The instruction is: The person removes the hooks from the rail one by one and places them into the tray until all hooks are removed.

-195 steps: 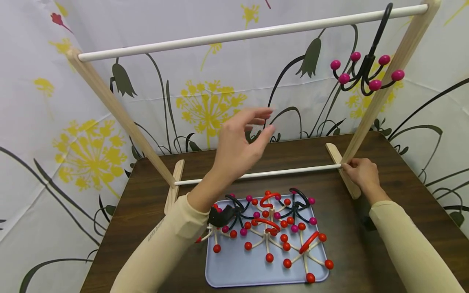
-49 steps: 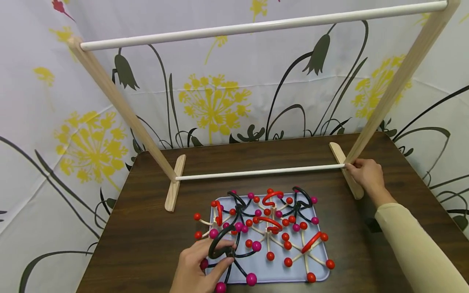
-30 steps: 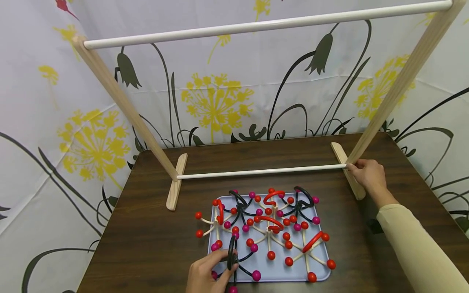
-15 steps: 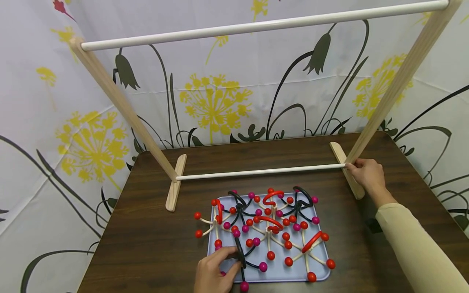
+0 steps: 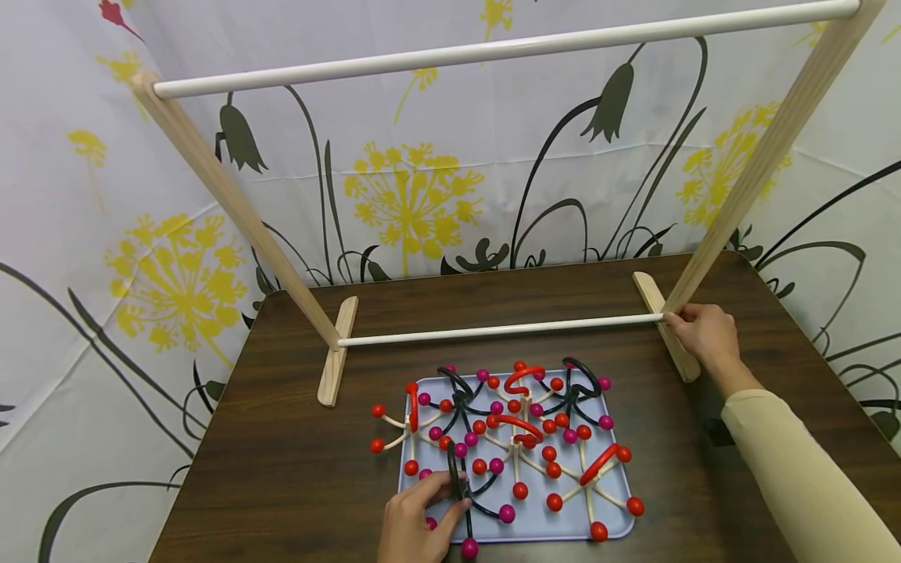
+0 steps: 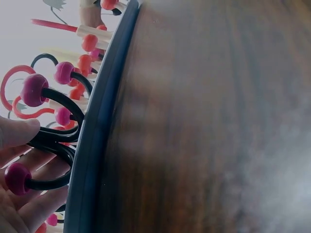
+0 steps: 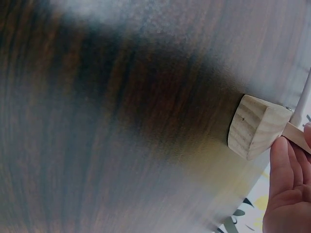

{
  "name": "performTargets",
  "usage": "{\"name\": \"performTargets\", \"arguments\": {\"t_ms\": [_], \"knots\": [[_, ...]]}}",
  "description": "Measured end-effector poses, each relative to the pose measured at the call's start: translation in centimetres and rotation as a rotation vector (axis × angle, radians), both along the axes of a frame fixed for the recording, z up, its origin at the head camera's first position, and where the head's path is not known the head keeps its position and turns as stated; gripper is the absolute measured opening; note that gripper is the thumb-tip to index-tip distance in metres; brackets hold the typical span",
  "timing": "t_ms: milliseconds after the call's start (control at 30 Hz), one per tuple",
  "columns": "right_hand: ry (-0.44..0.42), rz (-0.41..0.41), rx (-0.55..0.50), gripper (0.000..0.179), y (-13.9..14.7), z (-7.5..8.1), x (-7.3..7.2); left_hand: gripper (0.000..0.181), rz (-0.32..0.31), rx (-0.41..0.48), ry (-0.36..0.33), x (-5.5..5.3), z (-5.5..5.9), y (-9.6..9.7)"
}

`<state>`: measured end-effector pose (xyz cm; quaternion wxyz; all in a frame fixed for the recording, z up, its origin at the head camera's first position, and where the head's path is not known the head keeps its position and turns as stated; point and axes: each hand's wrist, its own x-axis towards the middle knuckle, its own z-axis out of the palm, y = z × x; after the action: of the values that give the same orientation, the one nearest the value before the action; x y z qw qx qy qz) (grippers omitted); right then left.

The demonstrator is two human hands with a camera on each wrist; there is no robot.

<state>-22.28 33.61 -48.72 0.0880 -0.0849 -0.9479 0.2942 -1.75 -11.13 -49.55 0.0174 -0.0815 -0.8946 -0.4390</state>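
Note:
At the tray's front left corner, my left hand point(image 5: 415, 520) pinches the stem of a black multi-arm hook point(image 5: 507, 514) tipped with magenta balls. Its curved top points up and its arms spread over the tray point(image 5: 542, 525). In the left wrist view, thumb and fingers lie around the hook's black arms beside a magenta ball point(image 6: 35, 90). My right hand point(image 5: 707, 340) grips the wooden rack point(image 5: 774, 148) low on its right post, by the lower bar. The right wrist view shows that hand point(image 7: 289, 194) beside the foot point(image 7: 255, 128); the fingertips are partly hidden.
Several cream hooks with red balls point(image 5: 591, 532) and two other black hooks point(image 5: 573, 395) crowd the tray. One cream hook point(image 5: 411, 422) overhangs its left edge. The rack's top rail point(image 5: 493, 51) spans above the dark table point(image 5: 267, 453), before a floral curtain.
Earlier a black hook hung from the rail's right end and my left hand was raised mid-rack. Lately the held hook has shifted right over the tray. My right hand stays on the post.

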Motion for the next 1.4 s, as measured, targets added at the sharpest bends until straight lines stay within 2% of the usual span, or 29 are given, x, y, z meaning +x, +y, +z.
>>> {"name": "performTargets", "arguments": {"t_ms": [200, 333, 467, 700, 767, 867, 933, 1033, 1100, 1167, 1267, 1400], "knots": [[0.003, 0.006, 0.006, 0.033, 0.0, -0.2, 0.0, 0.028, 0.009, 0.025, -0.01, 0.2, -0.1, -0.1], [0.009, 0.02, 0.016, 0.033, 0.1, -0.2, 0.1, 0.031, 0.014, 0.069, 0.063, 0.5, -0.4, -0.3], [0.007, 0.023, 0.017, 0.033, 0.1, -0.2, 0.1, 0.036, 0.049, 0.092, 0.126, 0.9, -0.4, -0.5], [0.015, 0.017, 0.023, 0.032, 0.2, -0.1, 0.1, 0.036, 0.123, 0.078, 0.102, 1.3, 0.1, -0.7], [0.015, 0.012, 0.023, 0.032, 0.2, -0.1, 0.2, 0.037, 0.131, 0.064, 0.143, 1.5, 0.2, -1.0], [0.014, 0.016, 0.019, 0.032, 0.1, -0.1, 0.1, 0.04, 0.137, 0.056, 0.248, 1.8, 0.4, -2.0], [0.015, 0.021, 0.014, 0.033, 0.1, -0.1, 0.0, 0.042, 0.167, 0.061, 0.321, 1.8, 0.8, -3.1], [0.02, 0.025, 0.017, 0.033, 0.1, 0.0, -0.1, 0.037, 0.256, 0.079, 0.357, 1.3, 1.6, -4.9], [0.014, 0.023, 0.02, 0.033, 0.1, 0.0, -0.1, 0.032, 0.329, 0.085, 0.357, 0.7, 2.0, -5.9], [0.006, 0.023, 0.021, 0.033, 0.1, 0.0, 0.0, 0.028, 0.376, 0.09, 0.341, 0.0, 2.2, -6.8], [-0.005, 0.024, 0.014, 0.034, 0.1, -0.1, 0.0, 0.029, 0.367, 0.089, 0.31, -1.2, 2.3, -7.7], [-0.005, 0.022, 0.008, 0.034, 0.1, -0.2, 0.1, 0.037, 0.296, 0.045, 0.234, -2.8, 2.2, -8.3]]}}
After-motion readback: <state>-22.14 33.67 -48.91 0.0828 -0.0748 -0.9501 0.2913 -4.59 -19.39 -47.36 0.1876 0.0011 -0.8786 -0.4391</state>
